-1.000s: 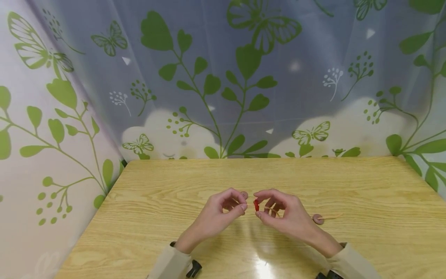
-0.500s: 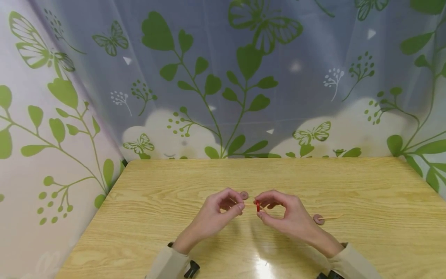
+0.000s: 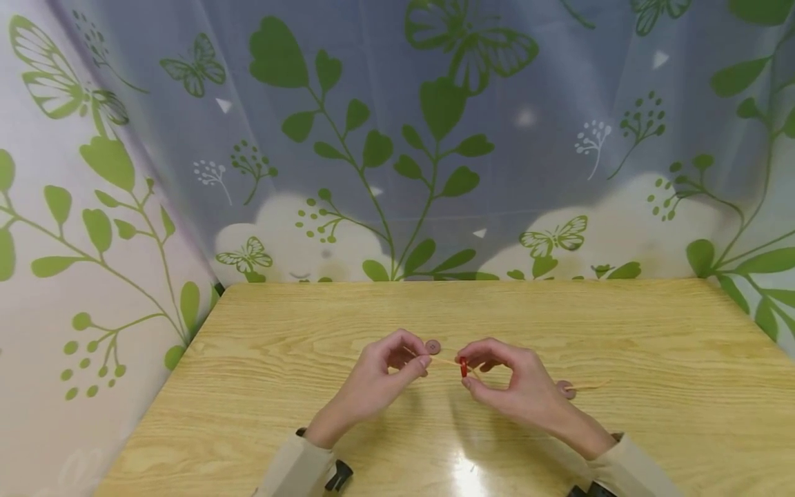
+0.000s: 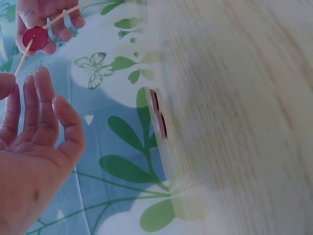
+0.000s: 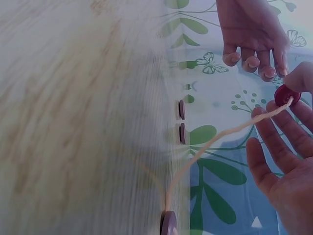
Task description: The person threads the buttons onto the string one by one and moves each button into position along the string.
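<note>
A red button (image 3: pixel 464 367) is pinched edge-on between the thumb and finger of my right hand (image 3: pixel 513 373). A pale yellow cord (image 3: pixel 446 361) runs through it; the left wrist view shows the cord on both sides of the red button (image 4: pixel 35 38). My left hand (image 3: pixel 386 371) pinches the cord's free end, a short way left of the button. On the right side the cord (image 5: pixel 222 134) slopes down to a brown button (image 3: pixel 566 389) on the table, with a short tail lying past it. Another brown button (image 3: pixel 433 347) lies just behind my left fingertips.
Two brown buttons stand out near each other on the wooden table (image 3: pixel 298 310) in the wrist views, a nearer one (image 5: pixel 183 133) and a farther one (image 5: pixel 182 109); the head view shows only one there. A patterned curtain (image 3: pixel 373 138) hangs along the table's back edge.
My left hand has shifted left and slightly back, and more cord now shows between it and the red button. The right hand with the button has moved slightly right.
</note>
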`<state>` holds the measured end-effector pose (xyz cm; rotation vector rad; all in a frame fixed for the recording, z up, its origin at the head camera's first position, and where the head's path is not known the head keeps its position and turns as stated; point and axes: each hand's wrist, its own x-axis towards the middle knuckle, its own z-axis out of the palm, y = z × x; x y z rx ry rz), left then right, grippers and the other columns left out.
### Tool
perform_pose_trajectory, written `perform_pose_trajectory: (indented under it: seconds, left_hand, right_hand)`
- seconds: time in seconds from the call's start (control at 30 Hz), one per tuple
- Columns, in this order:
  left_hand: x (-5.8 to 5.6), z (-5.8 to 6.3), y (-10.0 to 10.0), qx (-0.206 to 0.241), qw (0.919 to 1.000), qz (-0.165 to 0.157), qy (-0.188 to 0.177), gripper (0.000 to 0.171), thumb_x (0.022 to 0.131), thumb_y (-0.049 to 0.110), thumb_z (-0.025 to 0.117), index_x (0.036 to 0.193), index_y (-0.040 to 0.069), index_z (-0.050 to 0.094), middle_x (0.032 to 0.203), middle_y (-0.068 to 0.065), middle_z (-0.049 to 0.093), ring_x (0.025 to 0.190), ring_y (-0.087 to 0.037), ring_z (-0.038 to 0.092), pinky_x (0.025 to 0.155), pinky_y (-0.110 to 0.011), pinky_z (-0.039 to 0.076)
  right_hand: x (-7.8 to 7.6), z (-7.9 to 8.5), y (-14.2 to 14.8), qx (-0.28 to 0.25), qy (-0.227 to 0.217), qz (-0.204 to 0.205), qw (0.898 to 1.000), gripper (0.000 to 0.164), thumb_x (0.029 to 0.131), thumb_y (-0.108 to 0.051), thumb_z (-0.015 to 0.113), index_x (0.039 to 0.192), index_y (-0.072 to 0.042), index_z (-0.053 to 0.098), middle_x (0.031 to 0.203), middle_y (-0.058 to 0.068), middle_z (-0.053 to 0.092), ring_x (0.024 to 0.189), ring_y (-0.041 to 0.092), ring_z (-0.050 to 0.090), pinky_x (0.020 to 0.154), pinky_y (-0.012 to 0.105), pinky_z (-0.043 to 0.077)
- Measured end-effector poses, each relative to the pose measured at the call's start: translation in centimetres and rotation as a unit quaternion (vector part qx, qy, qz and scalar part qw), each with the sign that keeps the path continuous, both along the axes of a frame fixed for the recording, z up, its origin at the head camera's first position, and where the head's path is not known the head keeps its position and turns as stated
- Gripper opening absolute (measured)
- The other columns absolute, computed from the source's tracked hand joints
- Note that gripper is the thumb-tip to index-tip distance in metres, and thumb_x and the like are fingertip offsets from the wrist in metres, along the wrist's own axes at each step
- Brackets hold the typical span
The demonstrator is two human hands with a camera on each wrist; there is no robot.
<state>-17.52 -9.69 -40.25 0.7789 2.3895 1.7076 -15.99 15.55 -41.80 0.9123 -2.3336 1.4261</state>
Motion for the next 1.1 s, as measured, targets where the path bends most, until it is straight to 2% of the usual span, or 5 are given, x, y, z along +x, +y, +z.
perform_pose_trajectory:
  seconds: [0.17,0.37,0.6,0.8,1.1]
  left_hand:
    - [0.1,0.0,-0.2,-0.001,1.0,0.009,-0.002,0.01,0.101,0.019,0.064,0.107,0.011,0.064,0.106,-0.02,0.071,0.091,-0.037,0.071,0.075,-0.025,0.055]
    - [0.2,0.1,-0.3,0.009,0.9999,0.01,0.001,0.009,0.101,0.015,0.063,0.108,0.01,0.064,0.104,-0.016,0.071,0.092,-0.038,0.071,0.076,-0.026,0.057]
    - [0.1,-0.1,-0.7,0.017,0.9995,0.013,0.023,0.009,0.101,0.015,0.063,0.108,0.009,0.064,0.104,-0.02,0.07,0.088,-0.027,0.072,0.076,-0.027,0.058]
    - [0.1,0.0,-0.9,0.017,0.9995,0.019,0.02,0.009,0.101,0.015,0.064,0.108,0.01,0.065,0.103,-0.021,0.071,0.088,-0.034,0.072,0.074,-0.026,0.057]
    - [0.1,0.0,-1.0,0.01,0.9993,0.029,0.022,0.008,0.101,0.016,0.064,0.108,0.011,0.065,0.103,-0.011,0.072,0.088,-0.032,0.072,0.071,-0.025,0.056]
  right_hand:
    - [0.1,0.0,0.2,0.003,-0.004,-0.001,1.0,0.03,0.087,-0.001,0.077,0.113,-0.015,0.071,0.104,-0.007,0.075,0.093,0.006,0.069,0.081,0.033,0.06]
    - [0.1,-0.1,0.4,0.002,-0.005,-0.005,1.0,0.029,0.086,0.0,0.077,0.111,-0.014,0.071,0.105,-0.006,0.075,0.092,0.006,0.069,0.08,0.032,0.06]
    - [0.2,-0.2,0.8,0.007,-0.002,-0.015,1.0,0.032,0.084,0.001,0.078,0.11,-0.016,0.071,0.104,-0.006,0.075,0.091,0.005,0.069,0.079,0.031,0.06]
    - [0.3,-0.2,0.9,0.007,0.003,-0.017,1.0,0.031,0.083,0.003,0.079,0.11,-0.012,0.072,0.104,-0.006,0.075,0.09,0.005,0.069,0.078,0.031,0.06]
    - [0.6,-0.1,1.5,0.026,-0.018,-0.022,0.999,0.033,0.086,-0.002,0.078,0.111,-0.023,0.071,0.104,-0.009,0.074,0.091,0.005,0.069,0.077,0.033,0.06]
